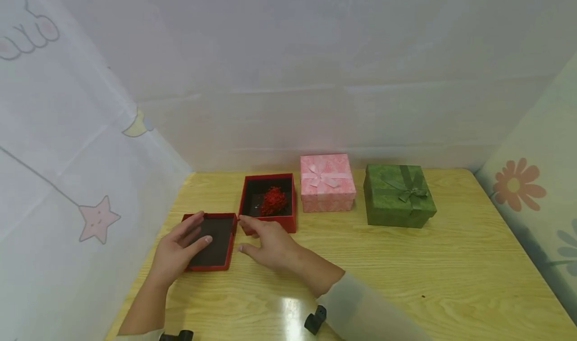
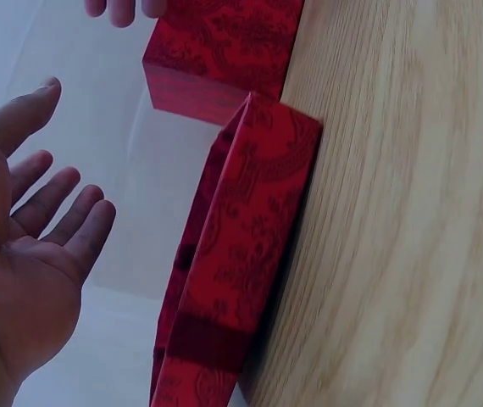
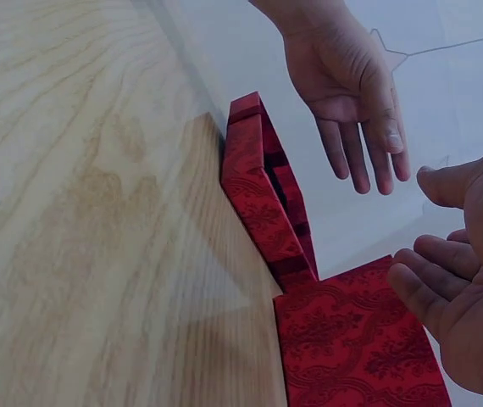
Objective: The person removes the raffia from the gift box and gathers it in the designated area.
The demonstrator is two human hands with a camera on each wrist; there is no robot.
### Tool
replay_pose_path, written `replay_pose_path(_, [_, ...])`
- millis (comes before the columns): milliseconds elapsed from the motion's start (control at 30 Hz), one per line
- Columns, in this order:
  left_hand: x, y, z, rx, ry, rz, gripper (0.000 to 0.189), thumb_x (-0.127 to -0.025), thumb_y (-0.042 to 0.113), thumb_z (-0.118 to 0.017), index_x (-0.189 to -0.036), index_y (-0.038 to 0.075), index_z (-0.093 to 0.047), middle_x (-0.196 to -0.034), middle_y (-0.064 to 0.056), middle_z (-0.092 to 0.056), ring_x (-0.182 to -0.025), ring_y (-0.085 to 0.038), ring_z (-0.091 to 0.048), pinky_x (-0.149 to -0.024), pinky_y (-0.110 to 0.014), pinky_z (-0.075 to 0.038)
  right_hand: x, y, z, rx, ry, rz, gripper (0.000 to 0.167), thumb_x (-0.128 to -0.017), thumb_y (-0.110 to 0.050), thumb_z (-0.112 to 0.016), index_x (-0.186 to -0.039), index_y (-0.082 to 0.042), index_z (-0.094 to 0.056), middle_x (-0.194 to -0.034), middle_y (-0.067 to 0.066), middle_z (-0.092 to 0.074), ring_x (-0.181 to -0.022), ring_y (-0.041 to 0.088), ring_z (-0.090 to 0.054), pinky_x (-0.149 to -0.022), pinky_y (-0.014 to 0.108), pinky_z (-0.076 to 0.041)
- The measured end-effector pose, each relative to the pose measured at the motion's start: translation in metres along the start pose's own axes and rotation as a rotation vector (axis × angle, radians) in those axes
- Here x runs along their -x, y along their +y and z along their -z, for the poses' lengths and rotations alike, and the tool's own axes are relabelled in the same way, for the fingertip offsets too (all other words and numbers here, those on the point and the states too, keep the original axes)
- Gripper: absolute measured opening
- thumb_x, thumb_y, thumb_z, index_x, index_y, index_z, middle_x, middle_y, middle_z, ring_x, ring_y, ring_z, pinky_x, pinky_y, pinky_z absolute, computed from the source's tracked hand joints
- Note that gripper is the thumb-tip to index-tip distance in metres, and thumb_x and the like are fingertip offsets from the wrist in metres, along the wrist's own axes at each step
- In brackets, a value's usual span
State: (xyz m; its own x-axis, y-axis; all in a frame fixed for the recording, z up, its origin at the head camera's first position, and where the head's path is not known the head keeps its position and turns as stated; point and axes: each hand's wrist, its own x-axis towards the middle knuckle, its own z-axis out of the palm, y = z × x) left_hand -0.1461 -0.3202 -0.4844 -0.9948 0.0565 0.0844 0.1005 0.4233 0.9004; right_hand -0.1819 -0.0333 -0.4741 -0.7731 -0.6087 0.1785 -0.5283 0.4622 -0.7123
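Observation:
A red box lid [image 1: 216, 241] lies upturned at the left of the table, its dark inside showing. Beside it, a little further back, stands the open red box [image 1: 284, 224] with red shredded paper [image 1: 273, 201] inside. Over the lid hovers my left hand [image 1: 178, 251], its fingers extended and holding nothing; the left wrist view shows it apart from the lid. My right hand [image 1: 270, 243] is in front of the red box, near the lid's right edge. Its fingers are loosely bent, with nothing between them.
A pink gift box [image 1: 328, 196] with a ribbon bow stands right of the red box. Further right sits a green gift box [image 1: 398, 206], also with a bow. White curtains [image 1: 270, 120] enclose the wooden table [image 1: 360, 266] at the back and sides.

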Motion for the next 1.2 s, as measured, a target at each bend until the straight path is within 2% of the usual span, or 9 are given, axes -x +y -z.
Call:
replay_pose_path(200, [-0.01, 0.002, -0.015, 0.02, -0.001, -0.026, 0.068, -0.097, 0.026, -0.077, -0.158, 0.024, -0.047, -0.161, -0.013, -0.043, -0.143, -0.045, -0.044, -0.095, -0.015, -0.05, 0.001, 0.004, 0.011, -0.02, 0.027, 0.007, 0.07, -0.1, -0.039, -0.071, -0.159, -0.016, -0.042, -0.149, -0.008, -0.058, -0.117, 0.016, -0.068, -0.097, 0.028, -0.055])
replay_pose_path(300, [-0.015, 0.005, -0.022, 0.031, -0.006, -0.031, 0.067, -0.097, 0.027, -0.077, -0.157, 0.024, -0.047, -0.161, -0.01, -0.043, -0.143, -0.042, -0.045, -0.095, -0.015, -0.05, 0.001, 0.006, 0.017, -0.047, 0.048, 0.0, 0.07, -0.099, -0.039, -0.072, -0.159, -0.015, -0.044, -0.149, -0.006, -0.058, -0.123, 0.02, -0.066, -0.099, 0.031, -0.054])
replay_pose_path(467, [-0.02, 0.011, -0.034, 0.047, -0.019, -0.024, 0.068, -0.097, 0.03, -0.076, -0.158, 0.023, -0.047, -0.161, -0.005, -0.043, -0.143, -0.038, -0.046, -0.096, -0.016, -0.05, 0.0, 0.015, 0.023, -0.04, 0.072, -0.017, 0.07, -0.098, -0.039, -0.074, -0.158, -0.018, -0.045, -0.149, -0.007, -0.058, -0.132, 0.014, -0.058, -0.107, 0.036, -0.05])
replay_pose_path(567, [-0.025, 0.011, -0.041, 0.055, -0.028, -0.044, 0.066, -0.097, 0.029, -0.077, -0.156, 0.025, -0.048, -0.16, -0.006, -0.045, -0.142, -0.039, -0.047, -0.097, -0.017, -0.05, 0.0, 0.021, 0.027, -0.014, 0.089, -0.015, 0.071, -0.097, -0.04, -0.074, -0.158, -0.018, -0.045, -0.149, -0.007, -0.058, -0.133, 0.014, -0.058, -0.108, 0.036, -0.049])
replay_pose_path(800, [-0.038, 0.009, -0.055, 0.081, -0.035, -0.085, 0.064, -0.096, 0.026, -0.078, -0.154, 0.021, -0.052, -0.16, -0.007, -0.045, -0.143, -0.036, -0.048, -0.106, -0.031, -0.048, 0.0, 0.031, 0.033, -0.022, 0.12, -0.045, 0.072, -0.096, -0.042, -0.075, -0.158, -0.02, -0.045, -0.152, -0.007, -0.055, -0.136, 0.015, -0.055, -0.109, 0.039, -0.048])
replay_pose_path(1000, [-0.045, 0.015, -0.061, 0.036, -0.042, -0.015, 0.069, -0.094, 0.041, -0.078, -0.155, 0.031, -0.049, -0.161, 0.001, -0.042, -0.144, -0.031, -0.048, -0.104, -0.035, -0.05, 0.0, 0.036, 0.038, -0.049, 0.125, -0.075, 0.073, -0.096, -0.043, -0.075, -0.159, -0.024, -0.044, -0.154, -0.008, -0.052, -0.141, 0.017, -0.05, -0.111, 0.043, -0.047])
replay_pose_path(1100, [-0.048, 0.017, -0.062, 0.002, -0.057, 0.014, 0.073, -0.093, 0.047, -0.077, -0.158, 0.035, -0.044, -0.163, 0.001, -0.039, -0.144, -0.031, -0.047, -0.103, -0.04, -0.052, 0.0, 0.038, 0.04, -0.056, 0.127, -0.08, 0.073, -0.096, -0.043, -0.075, -0.159, -0.026, -0.043, -0.154, -0.008, -0.052, -0.142, 0.017, -0.049, -0.111, 0.044, -0.047])
replay_pose_path(1200, [-0.053, 0.017, -0.064, -0.033, -0.076, 0.017, 0.077, -0.093, 0.051, -0.075, -0.16, 0.036, -0.04, -0.165, -0.002, -0.035, -0.145, -0.034, -0.046, -0.105, -0.045, -0.05, -0.001, 0.04, 0.041, -0.052, 0.136, -0.079, 0.073, -0.096, -0.043, -0.075, -0.159, -0.025, -0.044, -0.154, -0.007, -0.053, -0.14, 0.019, -0.052, -0.109, 0.045, -0.048])
